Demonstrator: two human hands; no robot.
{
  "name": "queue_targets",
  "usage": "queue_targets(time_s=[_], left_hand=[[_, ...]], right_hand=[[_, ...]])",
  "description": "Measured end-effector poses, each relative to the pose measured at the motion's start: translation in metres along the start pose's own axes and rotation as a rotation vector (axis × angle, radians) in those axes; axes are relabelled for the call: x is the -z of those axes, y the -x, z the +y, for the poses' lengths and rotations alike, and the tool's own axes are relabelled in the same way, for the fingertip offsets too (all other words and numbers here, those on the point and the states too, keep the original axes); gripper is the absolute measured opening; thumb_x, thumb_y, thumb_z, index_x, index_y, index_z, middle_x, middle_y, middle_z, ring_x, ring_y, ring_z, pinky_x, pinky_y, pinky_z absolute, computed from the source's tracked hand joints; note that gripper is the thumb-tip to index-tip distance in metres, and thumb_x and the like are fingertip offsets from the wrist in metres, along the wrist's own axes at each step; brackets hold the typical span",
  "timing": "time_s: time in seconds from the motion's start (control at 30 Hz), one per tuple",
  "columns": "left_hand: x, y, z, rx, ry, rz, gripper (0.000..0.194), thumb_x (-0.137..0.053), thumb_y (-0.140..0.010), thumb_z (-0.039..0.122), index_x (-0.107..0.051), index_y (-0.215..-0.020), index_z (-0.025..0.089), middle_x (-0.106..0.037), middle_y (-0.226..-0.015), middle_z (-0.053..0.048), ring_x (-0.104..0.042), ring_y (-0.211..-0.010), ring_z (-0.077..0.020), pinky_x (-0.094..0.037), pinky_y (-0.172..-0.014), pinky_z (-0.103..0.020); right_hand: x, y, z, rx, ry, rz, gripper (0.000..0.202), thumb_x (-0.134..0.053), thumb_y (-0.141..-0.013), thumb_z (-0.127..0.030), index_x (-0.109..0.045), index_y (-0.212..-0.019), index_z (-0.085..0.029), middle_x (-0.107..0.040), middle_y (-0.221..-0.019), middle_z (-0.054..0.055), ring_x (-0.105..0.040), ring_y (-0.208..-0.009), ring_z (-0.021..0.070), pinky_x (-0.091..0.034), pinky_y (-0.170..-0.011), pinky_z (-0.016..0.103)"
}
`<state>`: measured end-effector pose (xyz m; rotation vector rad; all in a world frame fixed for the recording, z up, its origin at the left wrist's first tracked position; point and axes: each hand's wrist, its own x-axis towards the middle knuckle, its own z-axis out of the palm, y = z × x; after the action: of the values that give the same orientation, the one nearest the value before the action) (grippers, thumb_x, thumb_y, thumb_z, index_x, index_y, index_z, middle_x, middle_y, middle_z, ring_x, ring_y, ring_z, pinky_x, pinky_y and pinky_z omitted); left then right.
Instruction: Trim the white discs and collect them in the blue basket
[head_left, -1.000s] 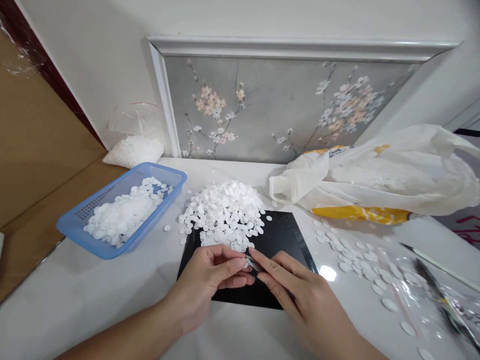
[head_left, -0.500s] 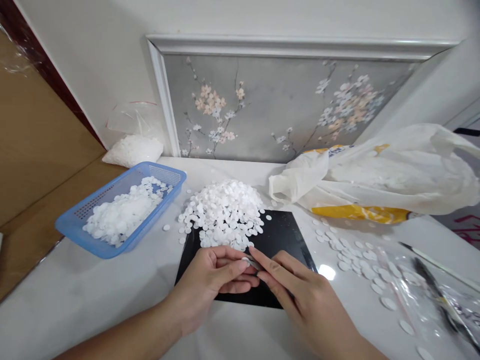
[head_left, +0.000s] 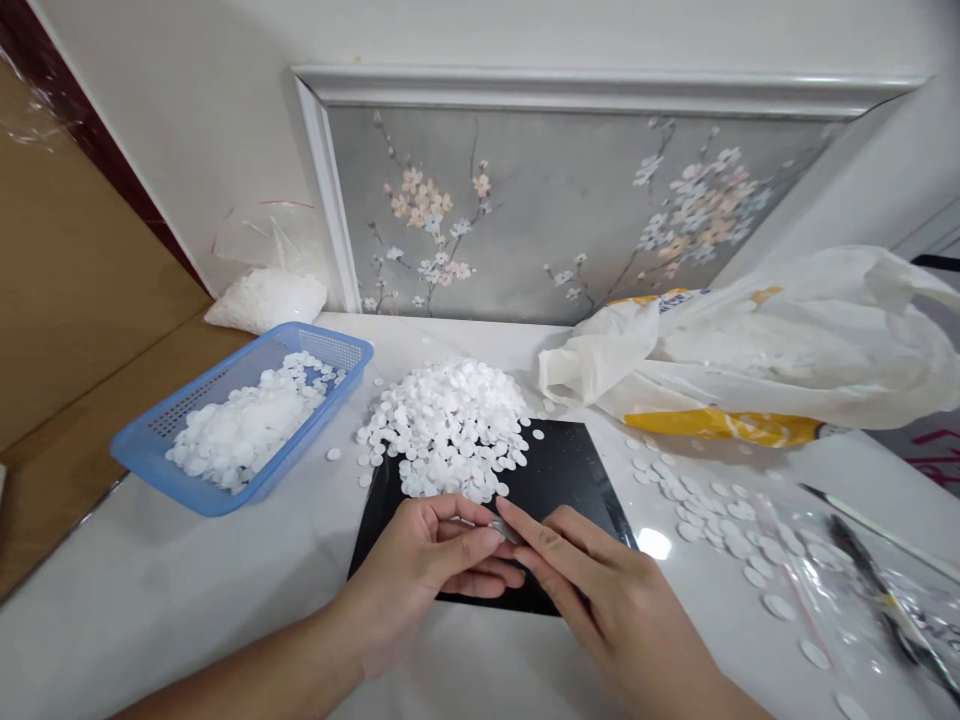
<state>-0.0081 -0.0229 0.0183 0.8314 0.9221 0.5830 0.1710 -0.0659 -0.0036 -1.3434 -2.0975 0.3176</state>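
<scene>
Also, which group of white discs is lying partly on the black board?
The middle heap: its near side covers part of the board. One group is in the blue basket, another lies scattered at right.

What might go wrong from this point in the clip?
The blade-like metal tool in the right hand points toward the left hand, so a slip might nick a fingertip.

The pile of white discs lies just beyond the fingers; a bump could scatter some off the black board.

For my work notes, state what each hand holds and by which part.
The left hand pinches what looks like a white disc by its edge; the right hand holds a thin metal tool, its gripped part hidden.
</scene>
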Motion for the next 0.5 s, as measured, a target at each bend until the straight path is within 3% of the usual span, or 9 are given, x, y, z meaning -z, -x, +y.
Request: queue_targets(time_s=[0.5], left_hand=[[-0.0008, 0.0023, 0.0006, 0.006, 0.009, -0.005, 0.024, -0.070, -0.075, 0.033, -0.065, -0.087, 0.012, -0.073, -0.090, -0.012, -0.070, -0.081, -0.0189, -0.055, -0.073, -0.025]], right_hand=[[-0.0009, 0.0005, 0.0005, 0.053, 0.027, 0.048, 0.038, -0.033, -0.097, -0.024, -0.055, -0.127, -0.016, -0.052, -0.069, 0.002, -0.055, -0.052, 0.0095, -0.047, -0.045, 0.018]])
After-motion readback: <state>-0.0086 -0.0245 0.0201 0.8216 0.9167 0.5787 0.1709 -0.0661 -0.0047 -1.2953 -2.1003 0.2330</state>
